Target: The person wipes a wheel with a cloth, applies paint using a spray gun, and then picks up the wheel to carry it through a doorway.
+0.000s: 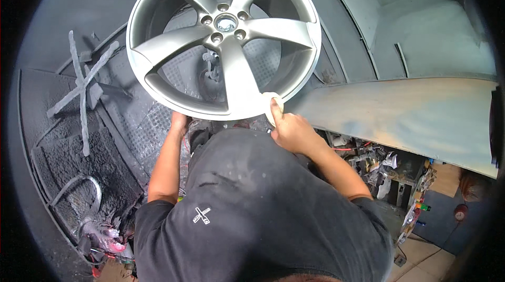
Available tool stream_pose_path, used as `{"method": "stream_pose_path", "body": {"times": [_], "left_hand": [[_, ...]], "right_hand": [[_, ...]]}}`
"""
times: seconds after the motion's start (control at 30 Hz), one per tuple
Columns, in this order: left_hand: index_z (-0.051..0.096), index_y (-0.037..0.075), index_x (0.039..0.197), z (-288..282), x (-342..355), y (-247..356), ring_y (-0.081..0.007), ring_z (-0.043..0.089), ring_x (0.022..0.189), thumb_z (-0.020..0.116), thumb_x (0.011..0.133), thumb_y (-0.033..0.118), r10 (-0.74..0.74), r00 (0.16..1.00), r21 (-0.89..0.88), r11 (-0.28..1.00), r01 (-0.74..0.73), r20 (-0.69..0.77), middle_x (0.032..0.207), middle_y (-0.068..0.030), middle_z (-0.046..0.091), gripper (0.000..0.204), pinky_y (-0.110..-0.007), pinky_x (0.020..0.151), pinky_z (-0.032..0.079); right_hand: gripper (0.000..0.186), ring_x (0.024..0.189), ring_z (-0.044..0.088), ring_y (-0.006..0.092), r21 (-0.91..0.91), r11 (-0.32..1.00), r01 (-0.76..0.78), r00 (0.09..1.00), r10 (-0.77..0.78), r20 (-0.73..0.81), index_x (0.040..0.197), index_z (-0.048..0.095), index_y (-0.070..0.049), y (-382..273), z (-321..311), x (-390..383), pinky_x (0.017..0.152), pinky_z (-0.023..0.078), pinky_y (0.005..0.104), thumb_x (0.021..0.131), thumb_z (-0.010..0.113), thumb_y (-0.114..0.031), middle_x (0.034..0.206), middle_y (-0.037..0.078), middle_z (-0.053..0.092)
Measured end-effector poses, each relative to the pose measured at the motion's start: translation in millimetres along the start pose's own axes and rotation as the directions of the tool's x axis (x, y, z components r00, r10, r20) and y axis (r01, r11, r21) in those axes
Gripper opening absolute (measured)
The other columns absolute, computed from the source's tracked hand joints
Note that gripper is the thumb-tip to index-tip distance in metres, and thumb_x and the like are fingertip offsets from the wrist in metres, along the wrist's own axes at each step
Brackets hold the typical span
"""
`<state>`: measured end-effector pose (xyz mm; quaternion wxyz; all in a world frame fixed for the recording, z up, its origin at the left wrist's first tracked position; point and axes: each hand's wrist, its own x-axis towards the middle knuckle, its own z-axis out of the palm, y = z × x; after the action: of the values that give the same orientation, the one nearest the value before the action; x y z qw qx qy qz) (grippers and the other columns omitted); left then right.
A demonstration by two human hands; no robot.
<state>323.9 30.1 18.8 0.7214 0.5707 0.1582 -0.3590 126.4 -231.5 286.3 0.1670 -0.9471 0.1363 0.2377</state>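
A silver five-spoke alloy wheel (239,74) without a tyre faces up in front of me, its near edge just beyond my shirt. My right hand (294,132) is closed on a round cream-coloured piece (269,98) with the index finger laid along it. This piece meets the near right edge of the wheel; whether it is a tape roll or a pad I cannot tell. At the near left edge, my left hand (179,120) reaches under the wheel. The rim hides its fingers.
On the left stands a grey-coated cross-shaped stand (81,90), with a dark shaggy mat (79,163) and a curved hose (97,190) nearer me. A pale panel (405,116) extends to the right above cluttered shelves (389,171). Textured grey flooring (152,124) shows below the wheel.
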Motion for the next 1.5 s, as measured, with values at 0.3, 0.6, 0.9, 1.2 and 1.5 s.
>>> {"method": "stream_pose_path", "body": {"times": [0.3,0.6,0.9,1.2,1.5], "left_hand": [[0.059,0.000,0.122,-96.0,103.1,27.7,-0.0266,0.067,0.099,0.058,0.096,0.035,0.244,0.969,0.096,0.966,-0.240,-0.035,0.109,-0.0123,0.067,0.043,-0.042,0.082,0.055],[0.056,0.000,0.127,-21.5,32.0,11.1,-0.0269,0.064,0.106,0.058,0.095,0.040,0.084,0.982,-0.211,0.970,-0.118,-0.167,0.117,-0.0119,0.065,0.051,-0.043,0.091,0.050],[0.056,0.003,0.117,24.8,-30.7,-48.2,-0.0244,0.062,0.090,0.037,0.102,0.043,-0.219,0.962,-0.101,0.966,0.237,0.164,0.103,-0.0116,0.066,0.046,-0.039,0.080,0.050],[0.062,0.007,0.104,37.8,-25.7,-48.9,-0.0182,0.058,0.075,0.040,0.103,0.037,-0.152,0.988,-0.228,0.962,0.150,0.008,0.089,-0.0057,0.064,0.037,-0.033,0.066,0.046],[0.059,0.003,0.116,23.1,-10.6,-62.6,-0.0239,0.063,0.099,0.046,0.102,0.039,-0.006,1.000,-0.198,0.980,0.002,-0.017,0.108,-0.0125,0.066,0.041,-0.038,0.083,0.050]], "right_hand": [[0.079,0.082,0.068,0.0435,-0.136,0.991,0.005,0.983,-0.029,-0.180,0.152,0.032,-0.012,85.7,-15.4,7.8,0.075,0.054,0.0536,0.079,0.062,-0.015,0.090,0.023,0.069],[0.068,0.084,0.068,0.0425,-0.240,0.969,-0.059,0.988,0.022,-0.153,0.141,0.048,-0.009,100.9,-55.2,30.2,0.077,0.055,0.0512,0.075,0.066,-0.016,0.090,0.024,0.069],[0.062,0.095,0.070,0.0348,-0.415,0.871,-0.263,0.965,0.237,-0.114,0.142,0.051,-0.024,112.5,-110.9,78.0,0.084,0.056,0.0469,0.081,0.058,-0.008,0.102,0.020,0.071],[0.076,0.096,0.068,0.0395,-0.289,0.929,-0.233,0.970,0.244,0.003,0.150,0.040,-0.017,89.1,-93.8,61.2,0.087,0.054,0.0486,0.077,0.059,-0.009,0.105,0.023,0.069],[0.082,0.090,0.068,0.0409,-0.043,0.986,-0.161,0.978,0.165,0.125,0.152,0.032,-0.009,65.5,-78.0,40.7,0.084,0.054,0.0472,0.076,0.060,-0.010,0.095,0.031,0.067]]}}
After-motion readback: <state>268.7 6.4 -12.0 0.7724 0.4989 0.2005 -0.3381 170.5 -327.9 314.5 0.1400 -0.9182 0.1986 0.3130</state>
